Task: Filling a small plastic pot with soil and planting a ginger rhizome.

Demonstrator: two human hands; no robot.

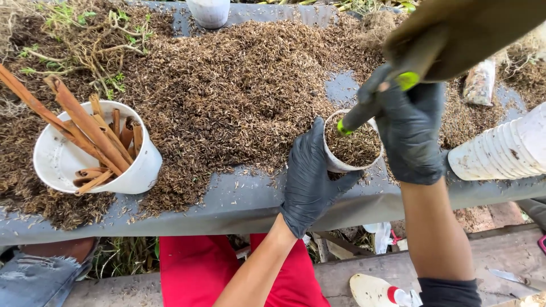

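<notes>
Now the small white cup [351, 149] of dry mulch sits at the grey table's [239, 202] front edge, left hand [310, 179] wrapped around it, right hand [408, 133] gripping a dark tool [372, 105] poking in. 1 tub [99, 156] holds sticks left; stacked cups [503, 149] right.

grey table [239, 204], brown mulch [227, 91], white bucket [139, 170]

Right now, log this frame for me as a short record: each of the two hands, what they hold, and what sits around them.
left hand: black glove, gripping a small white cup filled with brown mulch
right hand: black glove, holding a dark tool with green tips over the cup
surface: grey table heaped with a mulch pile
left side: white bucket of brown sticks
right side: cup stack on its side
</notes>
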